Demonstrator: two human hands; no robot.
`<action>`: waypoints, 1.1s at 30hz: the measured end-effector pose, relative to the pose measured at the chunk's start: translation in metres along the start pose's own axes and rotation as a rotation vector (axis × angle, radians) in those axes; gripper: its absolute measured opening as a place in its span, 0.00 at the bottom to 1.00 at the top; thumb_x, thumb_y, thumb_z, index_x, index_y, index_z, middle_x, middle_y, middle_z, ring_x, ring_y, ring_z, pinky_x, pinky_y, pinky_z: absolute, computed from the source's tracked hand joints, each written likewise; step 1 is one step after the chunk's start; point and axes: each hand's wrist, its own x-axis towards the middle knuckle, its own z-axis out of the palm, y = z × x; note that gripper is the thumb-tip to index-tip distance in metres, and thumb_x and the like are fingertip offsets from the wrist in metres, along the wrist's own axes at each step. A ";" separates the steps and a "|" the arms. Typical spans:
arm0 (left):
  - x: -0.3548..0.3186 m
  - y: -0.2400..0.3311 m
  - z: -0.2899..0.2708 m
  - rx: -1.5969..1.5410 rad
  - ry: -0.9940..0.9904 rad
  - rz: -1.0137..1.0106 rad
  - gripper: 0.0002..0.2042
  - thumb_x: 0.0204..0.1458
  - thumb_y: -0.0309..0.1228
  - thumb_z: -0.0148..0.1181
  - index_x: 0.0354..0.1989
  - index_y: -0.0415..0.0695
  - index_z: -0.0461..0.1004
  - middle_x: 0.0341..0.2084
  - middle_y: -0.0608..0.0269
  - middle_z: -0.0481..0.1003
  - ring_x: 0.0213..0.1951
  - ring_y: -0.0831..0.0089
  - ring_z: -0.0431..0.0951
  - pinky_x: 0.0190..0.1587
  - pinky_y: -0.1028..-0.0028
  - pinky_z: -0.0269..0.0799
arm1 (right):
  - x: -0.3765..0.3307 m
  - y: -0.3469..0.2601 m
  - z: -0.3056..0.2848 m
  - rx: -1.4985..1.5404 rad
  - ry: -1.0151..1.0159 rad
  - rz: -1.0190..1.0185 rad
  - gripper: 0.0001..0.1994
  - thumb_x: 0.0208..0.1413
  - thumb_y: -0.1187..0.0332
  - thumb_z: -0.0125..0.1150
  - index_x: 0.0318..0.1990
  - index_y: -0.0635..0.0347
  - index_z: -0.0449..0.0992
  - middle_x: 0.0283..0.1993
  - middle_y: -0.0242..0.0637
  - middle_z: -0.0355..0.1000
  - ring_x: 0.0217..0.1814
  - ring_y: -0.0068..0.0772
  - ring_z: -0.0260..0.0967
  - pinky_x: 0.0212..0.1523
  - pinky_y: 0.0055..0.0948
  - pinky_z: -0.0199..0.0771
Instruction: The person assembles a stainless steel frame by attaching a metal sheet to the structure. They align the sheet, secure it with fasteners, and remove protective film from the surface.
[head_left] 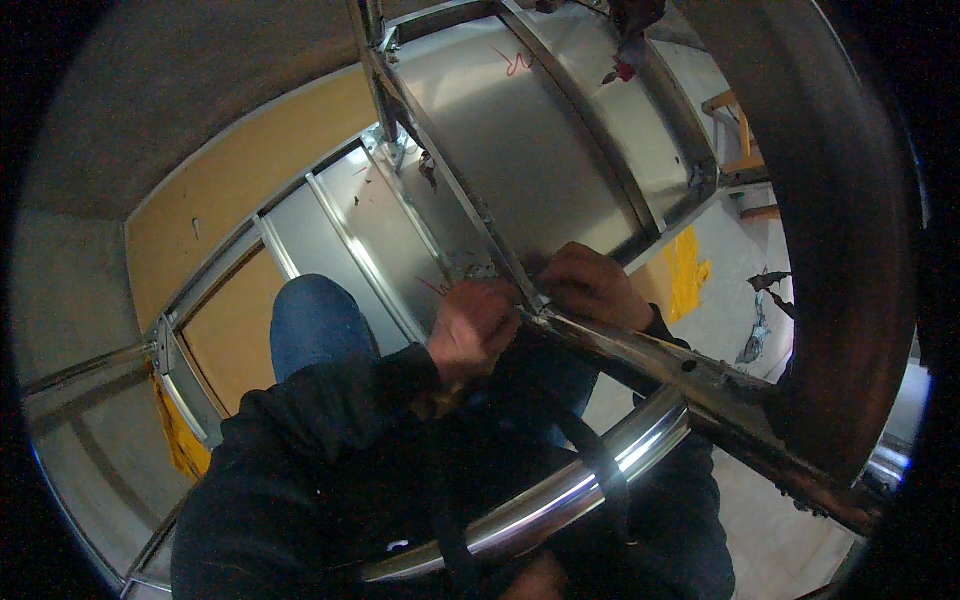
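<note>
My left hand (pixel 474 328) is closed beside a joint in a grey metal frame bar (pixel 475 215), its fingers curled at the bar's near end. Across the joint, my right hand (pixel 595 287) is also closed, with its fingers bent against the far side of the frame. Whatever either hand grips is hidden by the fingers. Behind both hands lie large shiny sheet metal panels (pixel 500 120) set between metal ribs. From the joint a dark steel rail (pixel 650 358) runs toward the lower right.
A polished metal tube (pixel 540 490) crosses in front of my chest. At the right stands a wide, dark curved metal piece (pixel 845 200). A tan board (pixel 260 140) lies at the left, and yellow sheeting (pixel 690 275) hangs beyond my right hand. My knee (pixel 320 325) is raised at the left.
</note>
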 end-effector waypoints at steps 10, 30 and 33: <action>0.035 -0.009 -0.014 0.229 -0.647 0.235 0.10 0.35 0.24 0.57 0.29 0.42 0.70 0.27 0.53 0.71 0.32 0.54 0.72 0.34 0.60 0.67 | 0.002 0.006 0.002 -0.017 0.052 -0.100 0.10 0.46 0.75 0.55 0.39 0.63 0.71 0.37 0.43 0.68 0.40 0.45 0.66 0.41 0.36 0.68; 0.006 -0.015 0.009 0.244 -0.082 0.210 0.10 0.29 0.28 0.59 0.25 0.46 0.74 0.24 0.63 0.71 0.30 0.62 0.72 0.30 0.64 0.66 | -0.005 0.017 0.010 0.023 0.000 -0.210 0.15 0.34 0.76 0.65 0.34 0.54 0.75 0.38 0.38 0.67 0.41 0.43 0.66 0.39 0.33 0.69; 0.015 -0.014 -0.002 0.241 -0.116 0.267 0.11 0.31 0.28 0.57 0.28 0.46 0.74 0.27 0.65 0.70 0.33 0.63 0.71 0.33 0.64 0.65 | -0.004 0.016 0.010 0.036 -0.007 -0.216 0.15 0.32 0.76 0.65 0.34 0.55 0.75 0.38 0.39 0.66 0.41 0.43 0.66 0.39 0.33 0.69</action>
